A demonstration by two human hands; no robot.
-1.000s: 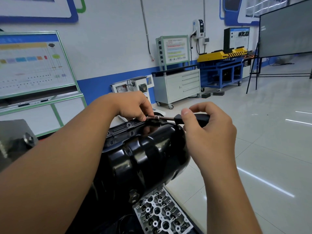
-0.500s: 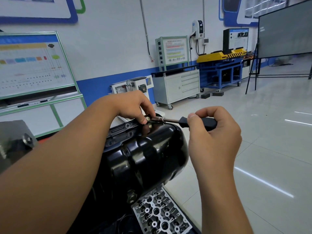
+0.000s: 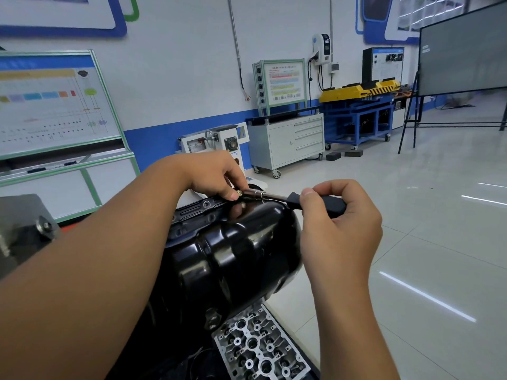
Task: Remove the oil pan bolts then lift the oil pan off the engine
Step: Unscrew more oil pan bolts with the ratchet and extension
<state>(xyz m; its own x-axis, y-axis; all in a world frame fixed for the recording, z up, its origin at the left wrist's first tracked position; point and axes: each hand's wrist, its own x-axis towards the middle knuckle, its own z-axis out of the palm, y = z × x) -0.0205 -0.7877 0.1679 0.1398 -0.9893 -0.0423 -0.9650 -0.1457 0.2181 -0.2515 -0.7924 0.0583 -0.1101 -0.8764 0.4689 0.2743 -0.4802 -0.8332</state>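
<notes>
A glossy black oil pan [image 3: 236,253] sits on the engine in front of me, its flange [image 3: 197,208] running along the far edge. My right hand [image 3: 337,231] grips the black handle of a socket driver [image 3: 274,197], whose metal shaft points left over the pan's top. At the shaft's tip is a small brass-coloured bolt [image 3: 239,192]. My left hand [image 3: 216,176] reaches over the pan and pinches at that bolt with thumb and fingertips.
A bare cylinder head [image 3: 260,349] lies below the pan. A metal stand plate [image 3: 24,223] is at the left. Training boards, a white cabinet [image 3: 288,141] and a blue bench [image 3: 362,116] line the far wall. Tiled floor spreads to the right.
The driver has drawn away to the right from the flange, and the bolt now shows at its tip. My left hand stays pinched at the tip.
</notes>
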